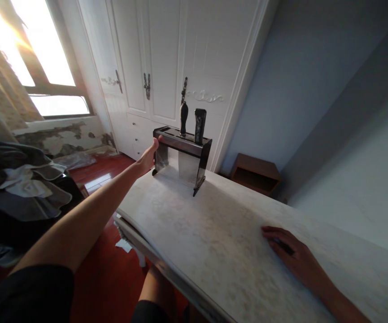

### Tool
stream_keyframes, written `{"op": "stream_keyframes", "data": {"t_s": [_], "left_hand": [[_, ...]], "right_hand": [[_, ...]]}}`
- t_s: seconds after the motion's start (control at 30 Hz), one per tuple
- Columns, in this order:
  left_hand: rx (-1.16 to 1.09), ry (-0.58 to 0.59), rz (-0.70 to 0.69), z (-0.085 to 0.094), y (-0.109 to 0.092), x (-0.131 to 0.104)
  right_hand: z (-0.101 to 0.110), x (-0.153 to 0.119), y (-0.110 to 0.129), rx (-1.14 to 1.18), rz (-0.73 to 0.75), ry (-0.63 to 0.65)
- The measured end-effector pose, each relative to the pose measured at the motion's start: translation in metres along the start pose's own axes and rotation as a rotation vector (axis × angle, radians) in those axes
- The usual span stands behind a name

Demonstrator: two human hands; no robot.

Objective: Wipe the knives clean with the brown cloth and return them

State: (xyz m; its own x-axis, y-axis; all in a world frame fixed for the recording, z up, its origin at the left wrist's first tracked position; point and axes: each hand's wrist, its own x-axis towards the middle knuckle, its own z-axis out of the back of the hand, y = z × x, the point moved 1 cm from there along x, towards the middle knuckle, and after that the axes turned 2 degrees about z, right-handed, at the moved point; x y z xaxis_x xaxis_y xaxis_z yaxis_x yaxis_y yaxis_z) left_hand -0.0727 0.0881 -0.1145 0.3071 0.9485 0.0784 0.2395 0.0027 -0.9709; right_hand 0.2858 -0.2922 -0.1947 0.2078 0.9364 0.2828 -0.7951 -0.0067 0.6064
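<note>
A knife holder (184, 146) with a dark frame and see-through lower part stands upright near the far left end of the table (214, 233). Two black handles rise from its slotted top: a ribbed knife-like handle (184, 119) and a broader, flatter handle (199, 125). My left hand (148, 157) reaches out and grips the holder's left end, its fingers partly hidden behind it. On the right part of the tabletop rests my right hand (289, 251), fingers stretched to the left and the thumb apart, with a dark gap between them.
Behind the table stands a white wardrobe (167, 58). A brown open box-like cabinet (256, 172) sits beyond the far edge. At the left are piled clothes (28, 179) and a bright window (52, 49). The floor (106, 269) is red.
</note>
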Motion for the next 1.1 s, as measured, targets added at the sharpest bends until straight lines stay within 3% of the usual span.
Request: {"op": "stream_keyframes", "data": {"t_s": [0.13,0.33,0.57,0.77,0.93,1.1], "left_hand": [[-0.085,0.12,0.0,-0.006,0.002,0.01],[-0.092,0.137,0.041,0.003,0.01,0.023],[-0.082,0.046,0.004,-0.001,0.014,0.024],[-0.076,0.043,0.009,-0.016,0.014,0.005],[-0.054,0.037,0.003,-0.032,0.019,-0.012],[-0.018,0.008,-0.02,-0.053,0.026,-0.024]], "right_hand": [[-0.001,0.003,0.001,0.031,-0.072,-0.034],[-0.013,0.026,0.025,0.121,-0.157,-0.004],[-0.066,0.102,0.085,0.325,0.059,-0.037],[-0.098,0.154,0.123,0.439,0.06,-0.044],[-0.095,0.159,0.127,0.496,0.107,-0.078],[-0.077,0.15,0.115,0.588,0.08,-0.119]]}}
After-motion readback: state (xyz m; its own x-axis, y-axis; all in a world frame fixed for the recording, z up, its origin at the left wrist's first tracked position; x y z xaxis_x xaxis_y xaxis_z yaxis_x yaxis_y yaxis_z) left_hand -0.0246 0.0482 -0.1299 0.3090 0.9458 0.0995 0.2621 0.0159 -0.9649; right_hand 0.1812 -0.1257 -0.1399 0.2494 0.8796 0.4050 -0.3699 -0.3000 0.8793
